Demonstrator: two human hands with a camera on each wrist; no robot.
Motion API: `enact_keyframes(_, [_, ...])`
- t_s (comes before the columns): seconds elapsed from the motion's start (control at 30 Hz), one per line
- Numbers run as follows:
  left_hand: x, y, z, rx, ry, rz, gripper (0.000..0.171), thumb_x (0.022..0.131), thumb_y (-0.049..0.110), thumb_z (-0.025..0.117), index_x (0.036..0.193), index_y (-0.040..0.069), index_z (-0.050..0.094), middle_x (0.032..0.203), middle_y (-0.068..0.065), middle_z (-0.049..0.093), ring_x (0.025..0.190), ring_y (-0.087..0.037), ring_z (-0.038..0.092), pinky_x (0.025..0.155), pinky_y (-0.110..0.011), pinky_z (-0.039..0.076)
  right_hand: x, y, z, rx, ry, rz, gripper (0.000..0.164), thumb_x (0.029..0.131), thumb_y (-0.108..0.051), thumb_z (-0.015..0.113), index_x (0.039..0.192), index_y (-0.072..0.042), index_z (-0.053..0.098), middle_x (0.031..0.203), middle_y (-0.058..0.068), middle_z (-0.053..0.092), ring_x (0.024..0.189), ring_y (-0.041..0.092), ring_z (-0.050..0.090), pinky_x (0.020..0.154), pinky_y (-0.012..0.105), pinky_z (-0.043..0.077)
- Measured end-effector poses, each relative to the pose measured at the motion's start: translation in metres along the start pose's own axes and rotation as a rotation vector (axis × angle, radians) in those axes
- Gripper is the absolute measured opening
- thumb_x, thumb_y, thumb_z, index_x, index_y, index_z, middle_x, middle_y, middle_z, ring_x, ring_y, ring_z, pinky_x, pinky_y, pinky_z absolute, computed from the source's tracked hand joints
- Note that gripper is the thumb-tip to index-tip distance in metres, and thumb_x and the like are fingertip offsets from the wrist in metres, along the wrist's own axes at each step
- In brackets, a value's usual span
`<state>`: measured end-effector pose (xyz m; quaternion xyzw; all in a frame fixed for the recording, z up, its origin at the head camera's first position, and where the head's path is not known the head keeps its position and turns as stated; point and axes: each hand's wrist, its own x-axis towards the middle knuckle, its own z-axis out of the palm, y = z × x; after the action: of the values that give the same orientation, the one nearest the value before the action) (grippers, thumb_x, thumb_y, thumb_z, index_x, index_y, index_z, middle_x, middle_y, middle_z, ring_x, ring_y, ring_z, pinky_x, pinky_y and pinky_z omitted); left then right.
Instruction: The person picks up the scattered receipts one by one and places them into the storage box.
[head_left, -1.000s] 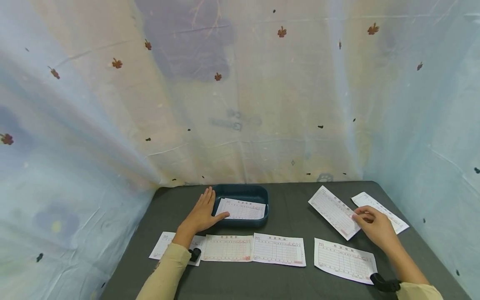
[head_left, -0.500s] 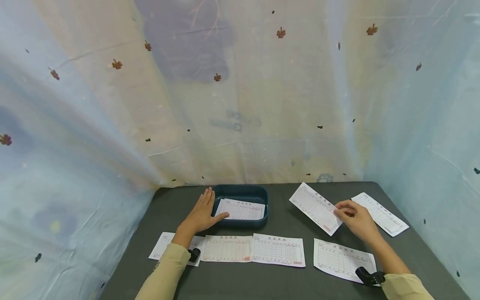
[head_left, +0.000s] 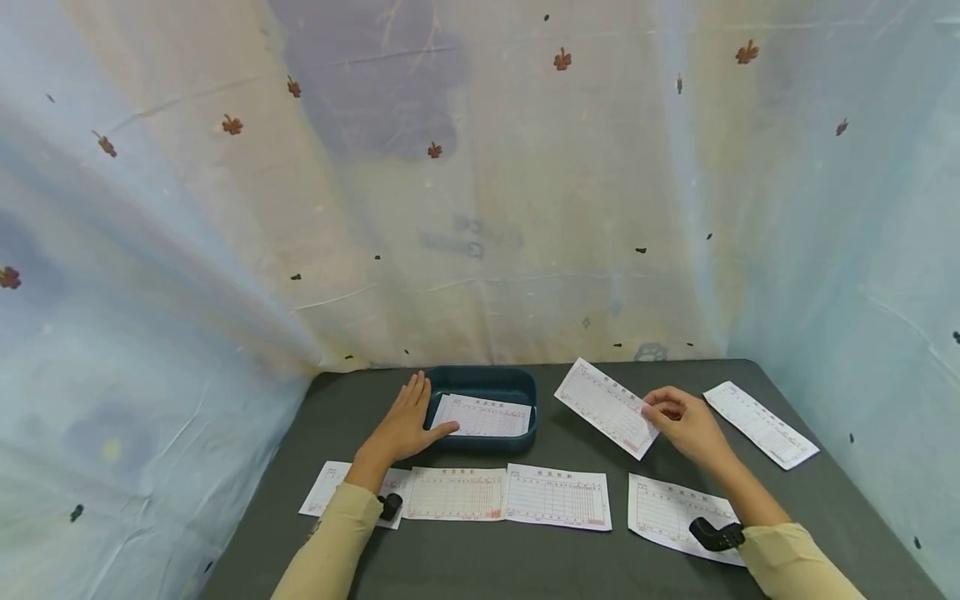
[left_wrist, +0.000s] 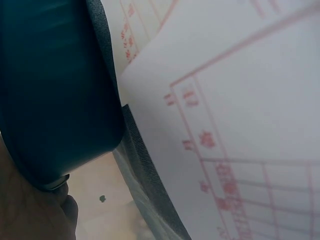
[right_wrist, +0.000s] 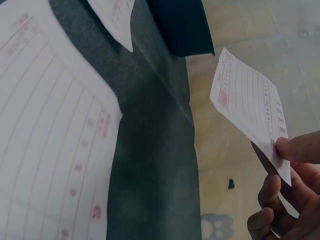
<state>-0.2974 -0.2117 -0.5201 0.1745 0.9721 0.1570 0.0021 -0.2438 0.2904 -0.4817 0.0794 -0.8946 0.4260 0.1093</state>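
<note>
My right hand point(head_left: 686, 422) pinches one end of a white printed paper form point(head_left: 603, 407), raised and tilted over the table to the right of a dark teal tray point(head_left: 480, 447). In the right wrist view, the thumb presses the front of the form point(right_wrist: 247, 95) and the fingers lie behind it. With fingers extended, my left hand point(head_left: 401, 427) rests on the tray's left rim, its thumb reaching over the inside. Several similar forms point(head_left: 483, 417) lie stacked in the tray. The left wrist view shows the tray's outer side point(left_wrist: 55, 90) beside a form on the table.
Along the front of the dark grey table point(head_left: 570, 567) lie a white form point(head_left: 326, 485) partly under my left arm, a cream form point(head_left: 457, 496), a white form point(head_left: 558, 498) and another point(head_left: 667, 508) under my right wrist. One more form point(head_left: 761, 425) lies far right. A patterned curtain point(head_left: 480, 208) hangs behind.
My right hand has moved left with the pinched form, away from the far-right form and nearer the tray. The left hand has stayed on the tray rim.
</note>
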Motion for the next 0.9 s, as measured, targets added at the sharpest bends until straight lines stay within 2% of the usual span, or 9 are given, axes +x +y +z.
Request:
enact_keyframes(0.13, [0.0, 0.001, -0.001, 0.01, -0.02, -0.02, 0.118, 0.099, 0.079, 0.052, 0.17, -0.004, 0.007, 0.179, -0.021, -0.001, 0.166, -0.036, -0.003, 0.134, -0.055, 0.008, 0.007, -0.006, 0.006, 0.027, -0.016, -0.025, 0.014, 0.102, -0.013, 0.076, 0.111, -0.003, 0.073, 0.088, 0.005, 0.078, 0.075, 0.011, 0.057, 0.063, 0.026, 0.045])
enact_keyframes(0.33, [0.0, 0.002, 0.0, 0.009, -0.013, -0.02, 0.119, 0.099, 0.08, 0.052, 0.169, -0.006, 0.009, 0.179, -0.023, 0.001, 0.166, -0.04, 0.002, 0.134, -0.057, 0.011, 0.018, -0.015, 0.015, 0.057, -0.042, -0.056, 0.012, 0.102, -0.013, 0.076, 0.11, -0.004, 0.073, 0.091, 0.007, 0.079, 0.076, 0.012, 0.06, 0.064, 0.027, 0.048])
enact_keyframes(0.5, [0.0, 0.004, -0.001, 0.012, -0.019, -0.023, 0.118, 0.099, 0.08, 0.051, 0.169, -0.003, 0.005, 0.179, -0.022, 0.0, 0.166, -0.039, 0.001, 0.134, -0.056, 0.01, 0.025, -0.021, 0.026, 0.071, -0.057, -0.086, 0.01, 0.103, -0.012, 0.075, 0.11, -0.005, 0.073, 0.092, 0.006, 0.079, 0.076, 0.013, 0.061, 0.065, 0.027, 0.048])
enact_keyframes(0.9, [-0.001, 0.004, -0.003, 0.014, -0.019, -0.029, 0.119, 0.098, 0.08, 0.052, 0.169, -0.005, 0.009, 0.179, -0.022, 0.0, 0.166, -0.038, 0.0, 0.134, -0.056, 0.011, 0.041, -0.038, 0.049, 0.092, -0.054, -0.118, 0.009, 0.101, -0.008, 0.076, 0.108, -0.003, 0.073, 0.091, 0.007, 0.079, 0.077, 0.016, 0.063, 0.066, 0.026, 0.049])
